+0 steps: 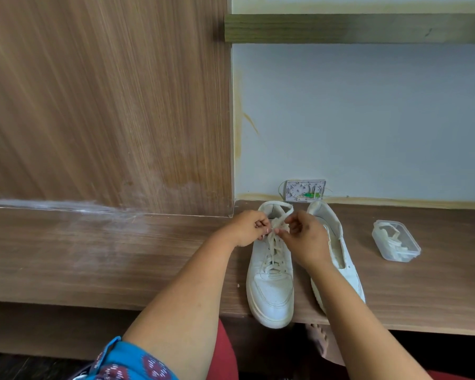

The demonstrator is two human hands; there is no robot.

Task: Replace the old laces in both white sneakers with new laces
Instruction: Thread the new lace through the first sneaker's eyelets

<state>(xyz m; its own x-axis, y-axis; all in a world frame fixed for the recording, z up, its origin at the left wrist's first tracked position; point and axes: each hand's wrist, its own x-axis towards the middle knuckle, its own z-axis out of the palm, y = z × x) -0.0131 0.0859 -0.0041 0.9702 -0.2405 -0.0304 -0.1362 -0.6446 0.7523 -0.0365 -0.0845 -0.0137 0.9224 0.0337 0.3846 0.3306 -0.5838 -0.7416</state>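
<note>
2 hands (277,231) on left sneaker's (270,283) lace (274,249)

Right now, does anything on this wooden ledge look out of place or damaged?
Yes. The laced sneaker sticks its toe out past the ledge front edge. On the wall behind, a small white box has no cover, so its wires and green parts show.

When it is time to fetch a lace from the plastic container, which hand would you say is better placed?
Probably the right hand: the plastic container sits on the bench to its right, beyond the unlaced sneaker. The left hand would have to cross both sneakers. Both currently pinch the lace.
</note>
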